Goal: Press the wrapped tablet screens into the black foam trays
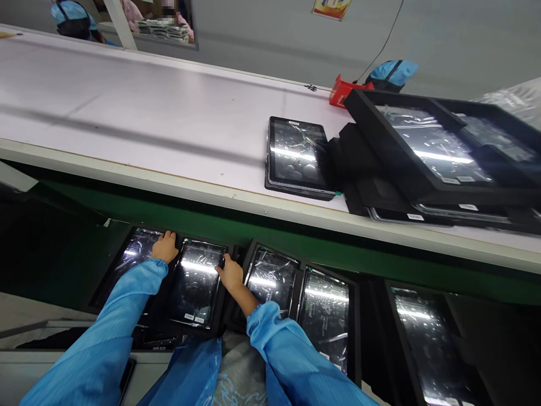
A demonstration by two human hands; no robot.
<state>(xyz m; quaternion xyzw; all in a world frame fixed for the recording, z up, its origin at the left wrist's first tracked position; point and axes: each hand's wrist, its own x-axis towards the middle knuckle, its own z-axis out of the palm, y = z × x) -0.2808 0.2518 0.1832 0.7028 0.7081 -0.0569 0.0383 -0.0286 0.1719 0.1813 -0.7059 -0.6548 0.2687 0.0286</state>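
Below the bench, a black foam tray [169, 293] holds two tablets with glossy screens under clear film, side by side in its slots. My left hand [165, 247] has its fingers curled over the tray between the left tablet [136, 254] and the right tablet [198, 285]. At that right tablet's right edge, my right hand [232, 274] is closed on the tray's side wall, fingertips close to the screen. Just right of it stands a second foam tray [357, 321] with two more tablets, one [273, 276] partly behind my right forearm.
On the white bench [169, 129] lies a tablet [298, 152], beside stacked black trays [406, 152] with tablets. A red bin [342, 93] stands at the back edge. Another tablet tray [422, 338] sits lower right. People in blue caps [391, 73] are beyond the bench.
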